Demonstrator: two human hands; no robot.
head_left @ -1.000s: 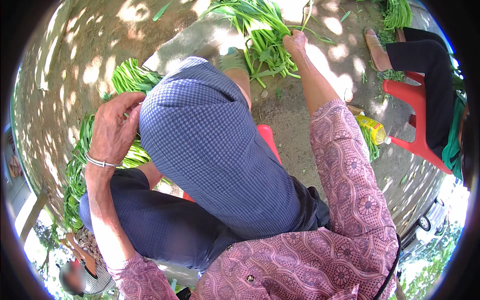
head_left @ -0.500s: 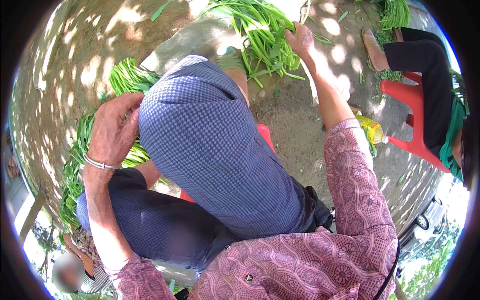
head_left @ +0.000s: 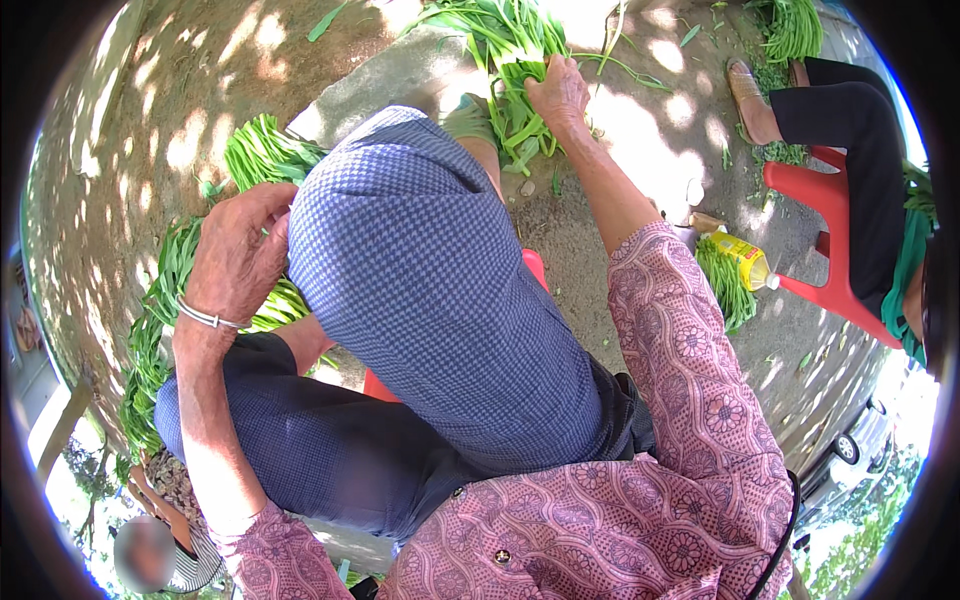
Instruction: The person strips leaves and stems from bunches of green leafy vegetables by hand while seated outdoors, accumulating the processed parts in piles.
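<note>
My left hand (head_left: 235, 250), with a metal bangle at the wrist, is against the side of my raised knee (head_left: 360, 195) in checked trousers; its fingers are curled, their tips partly hidden. My right hand (head_left: 558, 98) grips the leafy green stems (head_left: 505, 40) lying in a loose heap on the ground at the top, beyond the knee. A bundle of cut green stalks (head_left: 265, 150) lies left of the knee. More long leafy greens (head_left: 160, 330) are piled along my left side.
At the right sit a person's legs (head_left: 830, 110) by a red plastic stool (head_left: 805, 200). A yellow bottle (head_left: 740, 255) lies beside short stems (head_left: 725, 290). Another person (head_left: 180, 520) is at lower left, a car (head_left: 845, 445) at lower right. More greens (head_left: 790, 30) are at top right.
My right hand has moved left and slightly down across the heap, with the forearm swinging left. My left hand stays at the knee, nearly unmoved.
</note>
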